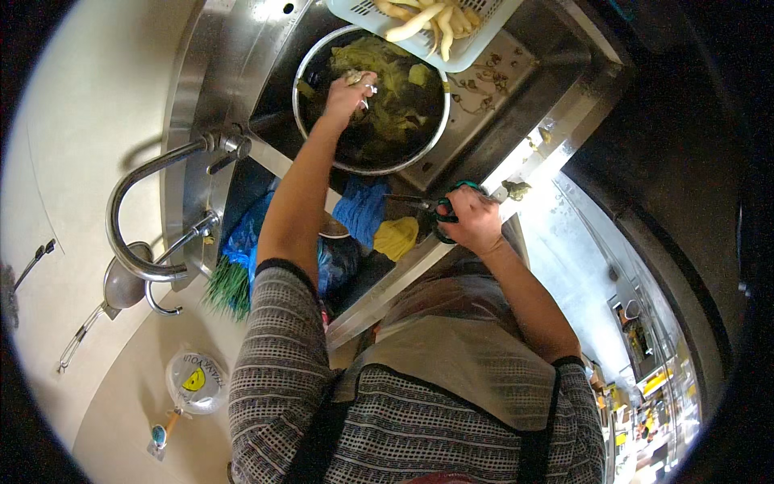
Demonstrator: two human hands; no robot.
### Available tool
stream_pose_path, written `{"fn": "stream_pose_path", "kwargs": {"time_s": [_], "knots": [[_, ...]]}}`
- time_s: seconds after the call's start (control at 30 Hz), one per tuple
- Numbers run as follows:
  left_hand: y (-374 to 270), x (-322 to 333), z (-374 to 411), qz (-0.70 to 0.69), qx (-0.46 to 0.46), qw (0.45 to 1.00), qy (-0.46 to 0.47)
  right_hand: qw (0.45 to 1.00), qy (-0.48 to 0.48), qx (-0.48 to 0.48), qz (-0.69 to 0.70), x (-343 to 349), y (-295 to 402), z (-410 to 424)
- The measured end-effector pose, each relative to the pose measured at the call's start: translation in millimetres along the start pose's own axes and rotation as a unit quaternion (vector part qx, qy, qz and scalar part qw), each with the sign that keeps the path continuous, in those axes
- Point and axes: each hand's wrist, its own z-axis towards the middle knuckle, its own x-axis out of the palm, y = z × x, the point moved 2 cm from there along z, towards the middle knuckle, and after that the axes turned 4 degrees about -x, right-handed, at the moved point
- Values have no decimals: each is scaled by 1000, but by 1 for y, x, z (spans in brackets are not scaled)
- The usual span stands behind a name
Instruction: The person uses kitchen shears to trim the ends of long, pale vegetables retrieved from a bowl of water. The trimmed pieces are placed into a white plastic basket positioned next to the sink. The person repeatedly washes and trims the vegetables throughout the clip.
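My left hand is over a large round metal basin in the sink. Its fingers are curled around a small grey-green vegetable piece, partly hidden by the fingers. Yellow-green leaves float in dark water below it. In my right hand is a pair of scissors with dark green handles. Their blades point left, above the front part of the sink. A limp scrap of greens lies on the sink's front rim, just beyond my right hand.
A pale plastic basket of long pale vegetables overhangs the basin. Vegetable scraps litter the sink floor. Blue and yellow cloths hang on the divider. A faucet and bagged green stalks are at left.
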Motion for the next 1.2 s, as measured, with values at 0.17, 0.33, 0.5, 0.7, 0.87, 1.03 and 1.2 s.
{"fn": "stream_pose_path", "kwargs": {"time_s": [0.17, 0.33, 0.5, 0.7, 0.87, 1.03, 1.2], "knots": [[-28, -32, -69, -213, 56, 967, 128, 1000, 8, 12, -3, -2, 3, 3], [-48, -54, -116, -173, 100, 972, 122, 1000, 10, 12, -20, -3, 7, 6], [-97, -84, -158, 24, 289, 957, -20, 1000, 17, 9, -16, -7, 10, 8], [-156, -123, -178, -78, 265, 959, -64, 1000, -23, -3, -17, -3, 6, 5], [-150, -75, -128, 344, 220, 912, -41, 999, -28, -10, -19, 0, 6, 6], [-90, -1, -50, 486, 265, 833, -11, 1000, -8, 0, -20, -1, 4, 5], [-47, 56, 6, 694, 283, 658, 76, 999, 5, 11, -52, -1, 2, 2]]}}
